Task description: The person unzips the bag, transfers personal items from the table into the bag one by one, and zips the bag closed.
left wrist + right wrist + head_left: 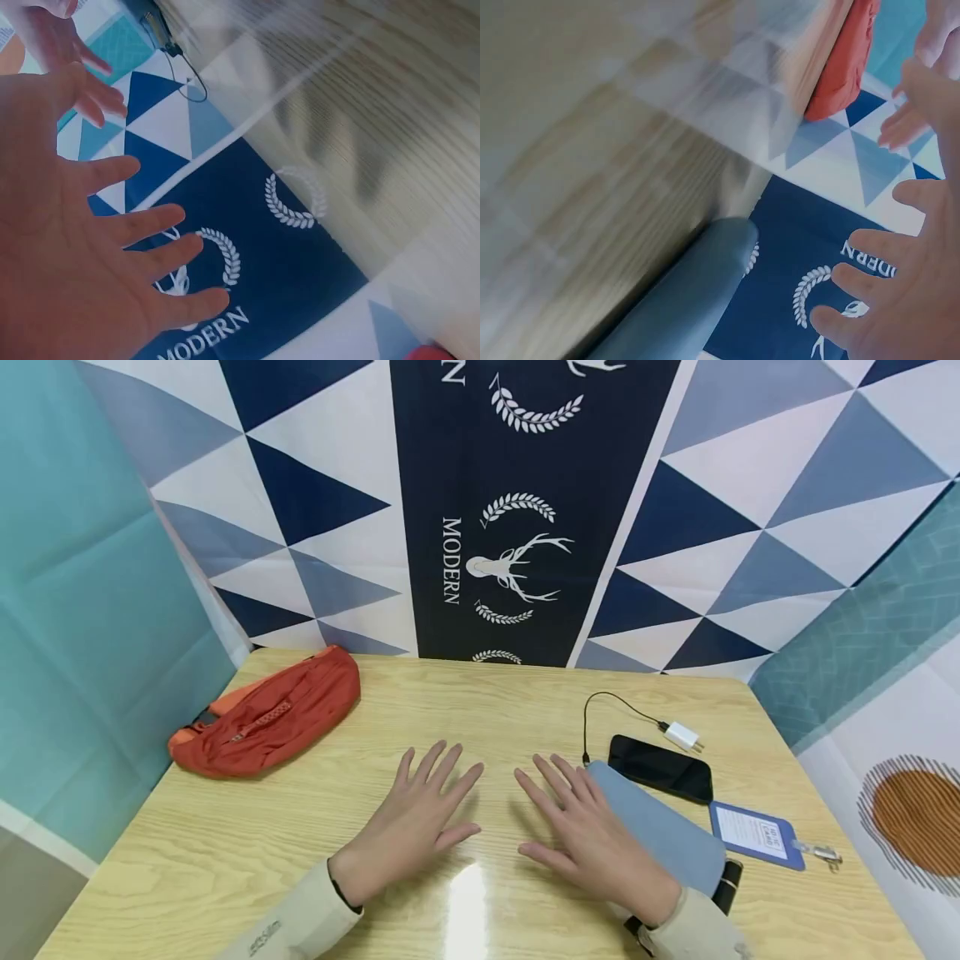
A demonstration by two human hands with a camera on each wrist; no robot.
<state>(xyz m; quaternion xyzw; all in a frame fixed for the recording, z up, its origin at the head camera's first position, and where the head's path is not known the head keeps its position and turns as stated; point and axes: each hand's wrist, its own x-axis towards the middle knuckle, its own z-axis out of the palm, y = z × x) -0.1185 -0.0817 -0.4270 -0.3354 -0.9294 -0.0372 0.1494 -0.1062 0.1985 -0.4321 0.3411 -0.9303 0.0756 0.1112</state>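
My left hand (412, 831) is held over the middle of the wooden table with its fingers spread and nothing in it. Opposite it, my right hand (585, 839) is also spread and holds nothing. Nearest to the right hand is a blue-grey, round-cornered flat item (667, 831), partly hidden by that hand and forearm; its exact kind is unclear. In the right wrist view the same blue-grey item (682, 296) shows a rounded end. Both palms, the left (82, 247) and the right (907, 277), look bare in the wrist views.
A red waist bag (277, 718) lies at the back left. On the right are a black smartphone (660, 768), a white charger plug (681, 735) with a thin black cable (587, 727), a blue ID card holder (757, 835) with a metal clip, and a black cylindrical item (727, 885).
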